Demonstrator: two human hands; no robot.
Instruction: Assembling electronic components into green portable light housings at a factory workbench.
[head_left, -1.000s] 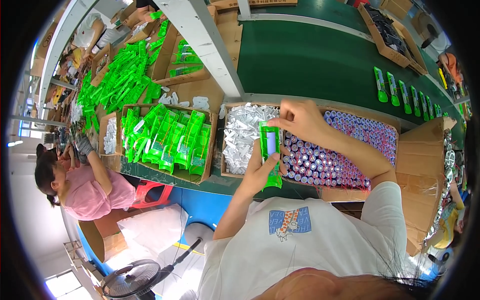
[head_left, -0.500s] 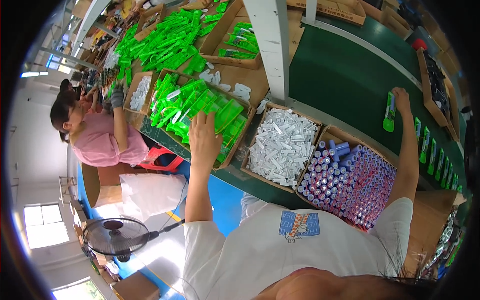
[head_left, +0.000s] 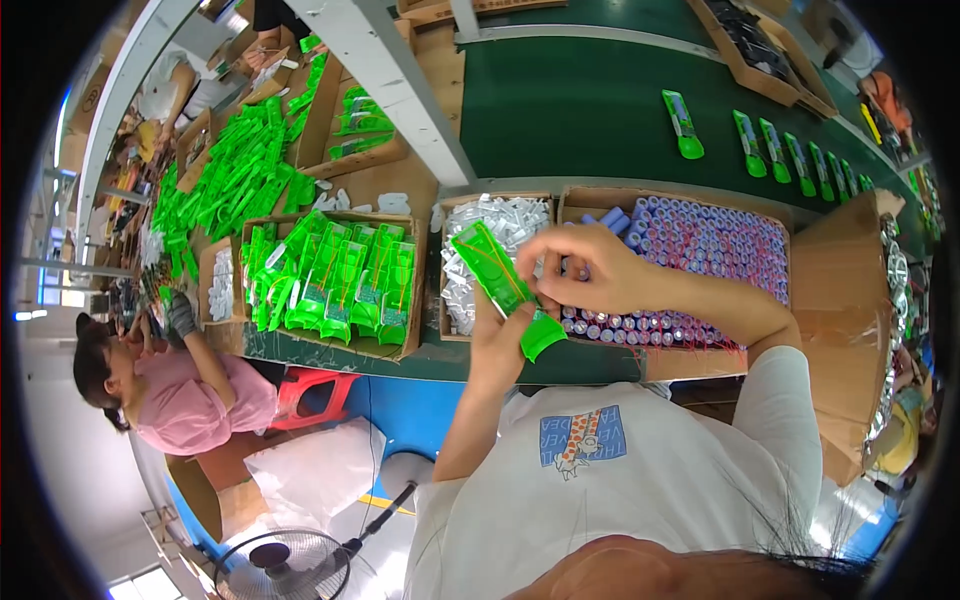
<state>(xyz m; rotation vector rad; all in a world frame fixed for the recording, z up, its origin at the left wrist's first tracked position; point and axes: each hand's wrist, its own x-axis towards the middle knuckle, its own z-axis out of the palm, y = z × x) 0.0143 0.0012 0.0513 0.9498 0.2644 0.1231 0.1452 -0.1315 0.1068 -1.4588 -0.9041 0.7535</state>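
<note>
Currently, the person's left hand (head_left: 497, 335) is gripping a green shell (head_left: 490, 265) near its lower part, the thumb pressing along its near side. The shell is sitting above the front edge of a box of white pieces (head_left: 515, 215), and it is leaning, with its squared far end pointing up and to the left and its near end sloping down to the right. It is showing a bright, glossy, slightly see-through green, its long body forming a shallow trough between raised side walls. Thin orange lines, looking like wires, are running across its inside, and its near end is flaring out into a wide, curved edge.

The right hand (head_left: 590, 265) is hovering just beside the shell's right side, its fingers bending inward; whether they are pinching anything, or touching the shell, one cannot tell. Beneath this hand and to its right, purple cells (head_left: 700, 255) are standing packed in a cardboard box, a few lying on their sides near the far left corner, with red strands showing among them.

To the left, more green shells (head_left: 340, 275) are leaning together in another box. Farther off, a green case (head_left: 683, 125) is lying on the green table (head_left: 570, 100), left of a row of similar ones.
</note>
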